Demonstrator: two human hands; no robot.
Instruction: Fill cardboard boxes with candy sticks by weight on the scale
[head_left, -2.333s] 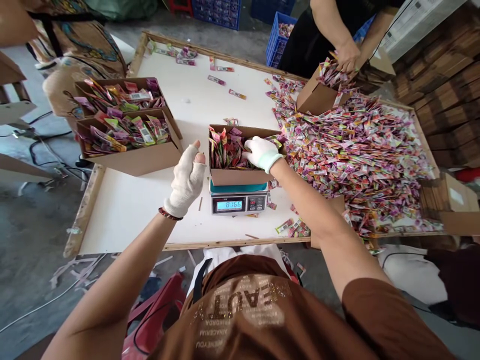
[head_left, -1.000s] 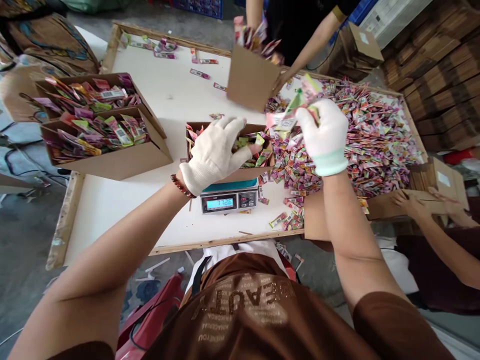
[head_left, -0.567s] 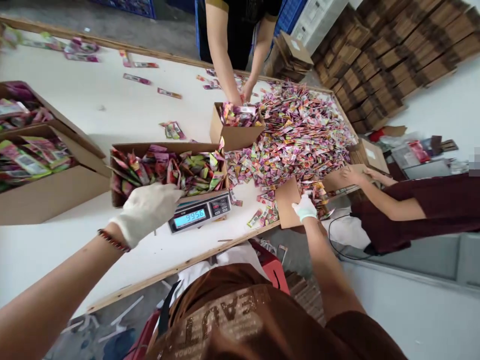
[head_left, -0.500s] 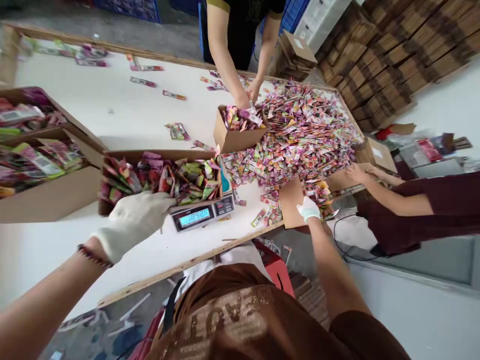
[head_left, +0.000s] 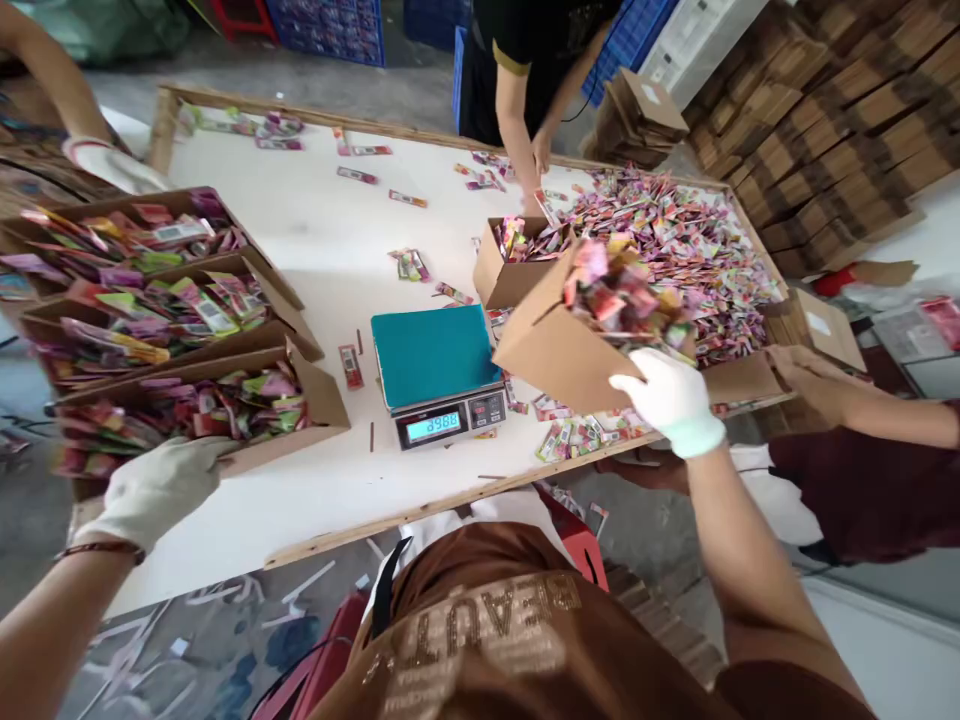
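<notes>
My left hand (head_left: 154, 487), in a white glove, grips the near edge of a cardboard box full of colourful packets (head_left: 247, 412) at the left of the white table (head_left: 322, 220). Two similar full boxes (head_left: 142, 290) sit just behind it. My gloved right hand (head_left: 664, 398) holds up another cardboard box of packets (head_left: 559, 345), tilted, to the right of the scale. The digital scale (head_left: 439, 375) stands between my hands with its teal platform bare and its display lit.
A large heap of loose packets (head_left: 675, 240) covers the right of the table. A person in black (head_left: 540, 90) works at a small box (head_left: 510, 270) across the table. Another person's hand (head_left: 810, 375) holds cardboard at right. Stacked cartons (head_left: 840, 130) stand behind.
The full box has left the scale and now sits at the left with the other boxes, my left hand still on it. My right hand has lifted a second box filled with packets.
</notes>
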